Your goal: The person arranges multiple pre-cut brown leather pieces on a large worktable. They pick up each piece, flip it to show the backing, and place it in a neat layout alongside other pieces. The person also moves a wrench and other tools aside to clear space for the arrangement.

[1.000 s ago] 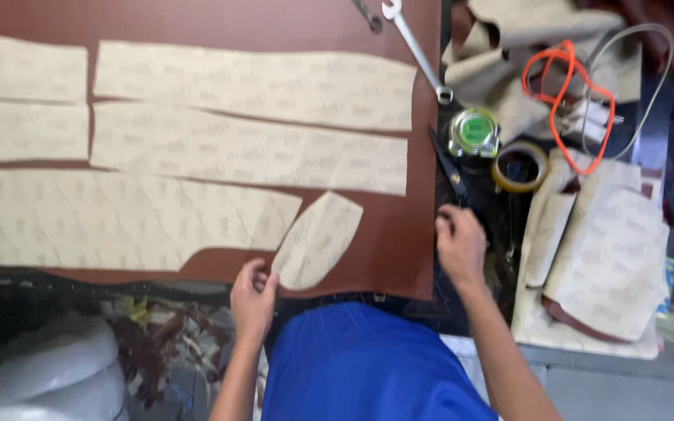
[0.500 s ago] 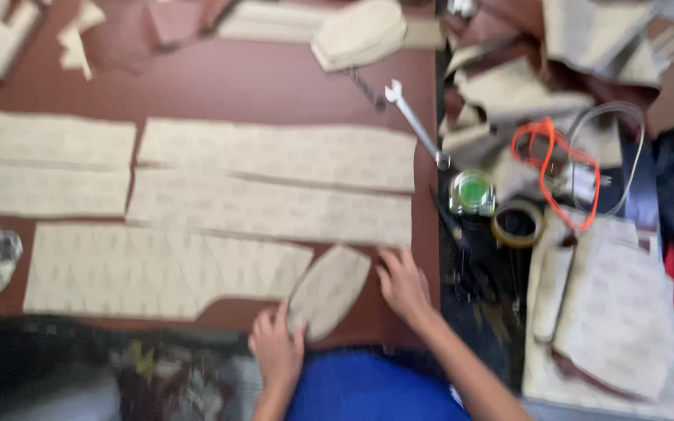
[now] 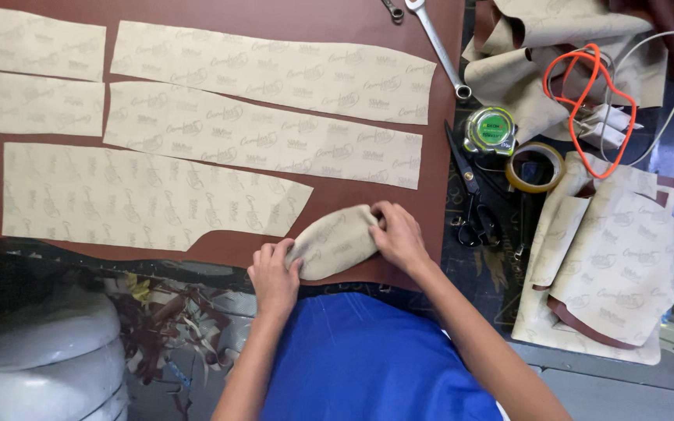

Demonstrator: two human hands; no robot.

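A small oval beige pattern piece (image 3: pixel 335 242) lies on the brown leather sheet (image 3: pixel 220 245) near its front edge. My left hand (image 3: pixel 274 273) grips the piece's lower left end. My right hand (image 3: pixel 398 235) holds its upper right end, fingers curled over the edge. The piece bulges slightly between both hands. Long beige pattern strips (image 3: pixel 267 140) lie flat on the leather above and to the left.
Black scissors (image 3: pixel 470 203), a green tape measure (image 3: pixel 490 129), a roll of tape (image 3: pixel 534 167) and a wrench (image 3: pixel 438 47) sit right of the leather. Folded beige pieces (image 3: pixel 610 265) and an orange cord (image 3: pixel 587 101) lie further right. A white rounded object (image 3: pixel 40 359) stands lower left.
My right hand moved left from beside the scissors onto the oval piece. Both hands now hold the piece, which was lying flat before. The view shifted.
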